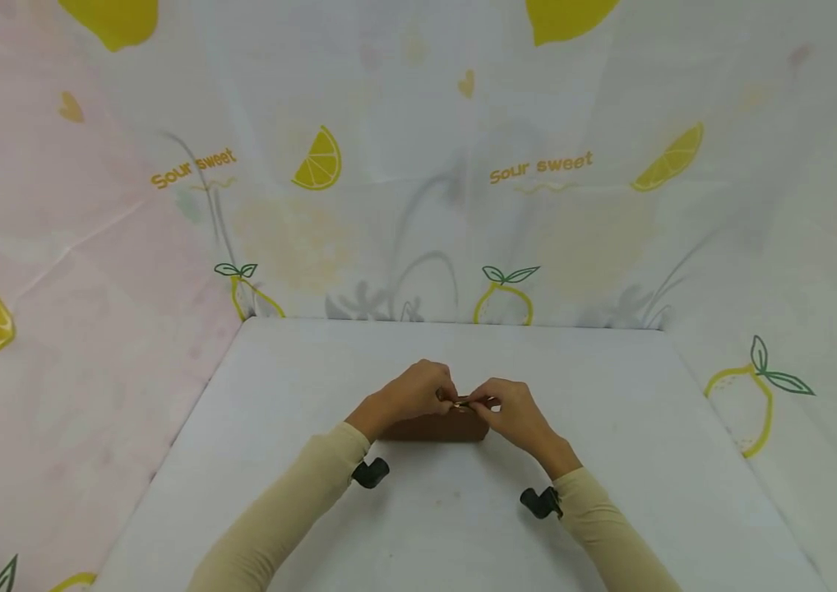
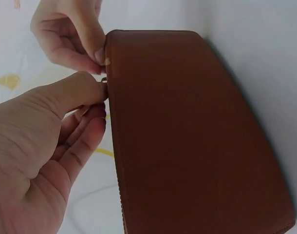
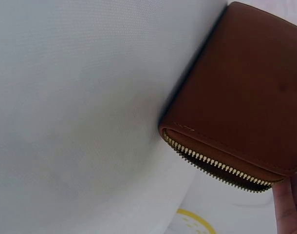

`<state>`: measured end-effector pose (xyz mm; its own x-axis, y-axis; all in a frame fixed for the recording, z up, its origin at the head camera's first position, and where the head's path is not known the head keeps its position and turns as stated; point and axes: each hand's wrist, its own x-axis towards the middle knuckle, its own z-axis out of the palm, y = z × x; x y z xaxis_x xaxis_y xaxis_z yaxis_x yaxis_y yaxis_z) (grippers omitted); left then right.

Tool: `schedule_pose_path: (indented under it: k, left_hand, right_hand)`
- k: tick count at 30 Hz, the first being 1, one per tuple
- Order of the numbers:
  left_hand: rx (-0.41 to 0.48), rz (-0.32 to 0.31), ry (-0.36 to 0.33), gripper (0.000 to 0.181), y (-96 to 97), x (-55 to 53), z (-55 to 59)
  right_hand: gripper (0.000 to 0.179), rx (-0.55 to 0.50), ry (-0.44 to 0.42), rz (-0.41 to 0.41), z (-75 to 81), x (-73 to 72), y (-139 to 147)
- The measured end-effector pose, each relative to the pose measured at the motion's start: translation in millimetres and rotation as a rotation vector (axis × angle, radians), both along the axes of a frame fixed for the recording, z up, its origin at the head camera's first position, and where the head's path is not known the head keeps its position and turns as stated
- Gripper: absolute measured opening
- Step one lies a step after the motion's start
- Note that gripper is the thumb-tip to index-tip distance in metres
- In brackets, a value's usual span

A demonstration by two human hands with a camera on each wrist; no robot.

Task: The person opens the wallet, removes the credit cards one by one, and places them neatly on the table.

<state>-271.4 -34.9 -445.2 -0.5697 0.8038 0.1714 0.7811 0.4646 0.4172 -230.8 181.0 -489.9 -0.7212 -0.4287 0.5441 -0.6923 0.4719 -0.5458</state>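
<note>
A brown zip-around wallet (image 1: 433,427) stands on its long edge on the white table, zip side up. My left hand (image 1: 413,395) is at its top edge, thumb and fingertips pinching the small metal zipper pull (image 2: 104,79). Close beside it, my right hand (image 1: 513,413) pinches the wallet's top edge near the right corner. In the right wrist view, brass zipper teeth (image 3: 212,162) stand apart along the short end, leaving a dark gap. Part of my right fingers (image 3: 286,207) shows below that corner; the rest is out of that view.
The white table (image 1: 278,370) reaches back to a hanging cloth (image 1: 404,164) printed with lemons and lettering. The same cloth hangs at both sides. Black wrist cameras (image 1: 370,473) are strapped on both forearms, over beige sleeves (image 1: 293,501).
</note>
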Motion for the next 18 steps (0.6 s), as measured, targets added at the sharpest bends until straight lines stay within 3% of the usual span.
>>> schedule_pose_path:
  k: [10,18]
  left_hand:
    - [0.004,0.038,0.09,0.009,-20.2,2.5,-5.6]
    - [0.025,0.098,0.071,0.008,-53.7,6.8,-8.5]
  right_hand:
    - [0.017,0.027,-0.009,-0.001,5.5,-1.5,-3]
    - [0.016,0.047,-0.026,-0.005,6.8,-1.4,0]
